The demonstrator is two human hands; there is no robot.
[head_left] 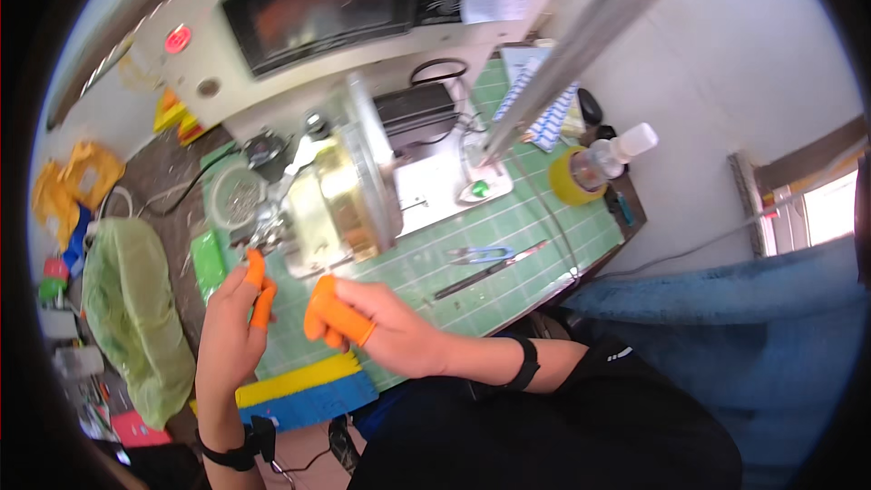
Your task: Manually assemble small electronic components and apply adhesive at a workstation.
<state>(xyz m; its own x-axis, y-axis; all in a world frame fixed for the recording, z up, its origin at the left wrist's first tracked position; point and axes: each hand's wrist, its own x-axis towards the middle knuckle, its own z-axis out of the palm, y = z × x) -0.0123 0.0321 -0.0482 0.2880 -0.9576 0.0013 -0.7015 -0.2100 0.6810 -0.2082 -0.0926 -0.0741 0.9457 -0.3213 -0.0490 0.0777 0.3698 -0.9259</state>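
Observation:
My left hand (231, 328) wears orange finger cots and is held low over the left part of the green gridded mat (413, 295), just in front of a bench machine. Its fingers are bent toward each other; whatever they pinch is too small to make out. To its right, my right hand (386, 322) has orange-covered fingers curled closed, and their contents are hidden. Beyond both hands is the machine's metal mechanism (268, 227), beside a clear yellowish cover (331, 200). A round dish (238, 198) with small shiny pieces stands left of the cover.
Blue-handled snips (479, 254) and a thin dark tool (490, 270) lie on the mat's right. A white-capped bottle (617, 156) stands with a yellow container (570, 180). A screen (322, 9) rises behind. Left are a green packet (208, 263) and green bag (136, 318).

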